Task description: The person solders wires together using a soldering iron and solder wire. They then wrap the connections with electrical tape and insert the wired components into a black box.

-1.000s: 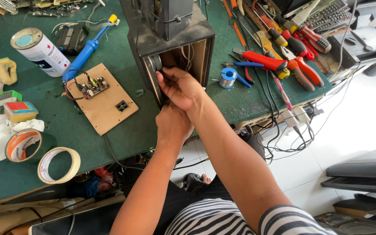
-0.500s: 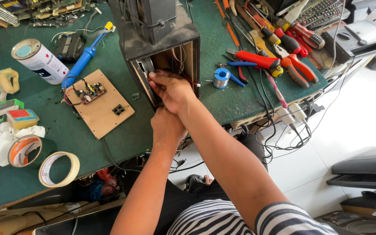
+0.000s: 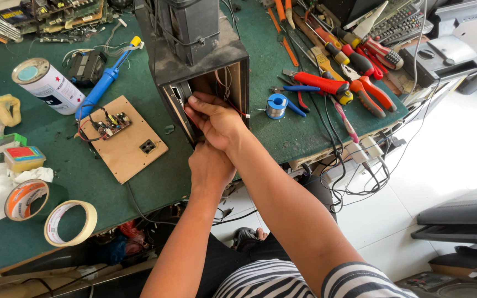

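A black device casing [image 3: 205, 55] stands on the green bench [image 3: 288, 138] with its open end facing me. Thin red and white wires [image 3: 228, 88] hang inside the opening. My right hand [image 3: 216, 118] reaches into that opening, its fingertips curled on a part at the inner left wall. My left hand [image 3: 211, 165] sits right below it at the casing's lower edge, back turned up. Its fingers are hidden under my right wrist, so what they hold cannot be seen.
A wooden board with a small circuit [image 3: 122, 138] lies left of the casing, beside a blue-handled tool [image 3: 103, 85] and a white can [image 3: 48, 85]. Two tape rolls [image 3: 70, 222] sit near the front edge. A solder spool [image 3: 276, 106] and red pliers [image 3: 360, 83] lie to the right.
My right hand has shifted slightly left, and its fingers now press at the casing's inner left wall. The left hand stays beneath it.
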